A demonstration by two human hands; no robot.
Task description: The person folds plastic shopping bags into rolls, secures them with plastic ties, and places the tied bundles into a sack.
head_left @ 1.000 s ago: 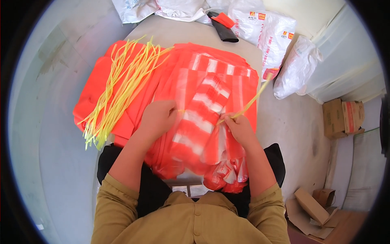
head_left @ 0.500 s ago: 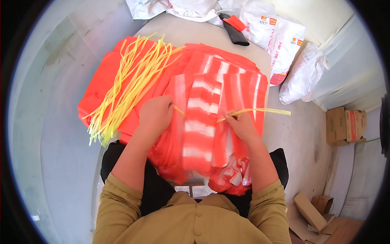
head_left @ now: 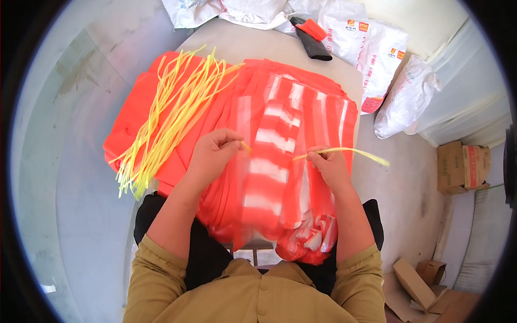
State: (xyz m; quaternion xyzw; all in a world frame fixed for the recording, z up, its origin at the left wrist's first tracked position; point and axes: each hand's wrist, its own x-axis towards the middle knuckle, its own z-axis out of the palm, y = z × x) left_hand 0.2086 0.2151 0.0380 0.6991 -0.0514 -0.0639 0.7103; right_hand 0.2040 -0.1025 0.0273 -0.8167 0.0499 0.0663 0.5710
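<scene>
Orange fabric [head_left: 142, 102] with glossy white reflective bands [head_left: 269, 168] lies gathered in a long pile in front of me. Over the pile, my left hand [head_left: 214, 156] pinches a short yellow end of strip between thumb and fingers. My right hand [head_left: 329, 168] is closed on a thin yellow strip [head_left: 361, 153], whose free tail sticks out to the right. Between the hands no strip shows above the fabric, so I cannot tell whether both ends belong to one strip. A loose bundle of yellow strips [head_left: 175, 116] rests on the fabric at the left.
White printed sacks [head_left: 339, 35] line the back, one more bag [head_left: 406, 97] standing at the right. A black roll with an orange piece [head_left: 312, 40] lies on the table [head_left: 226, 37]. Cardboard boxes [head_left: 452, 167] are on the right, flattened cardboard [head_left: 412, 282] lower right.
My left hand has turned, and its pinching fingertips now show a little further right. The strip's tail at my right hand now droops at its tip. The banded fabric has shifted slightly.
</scene>
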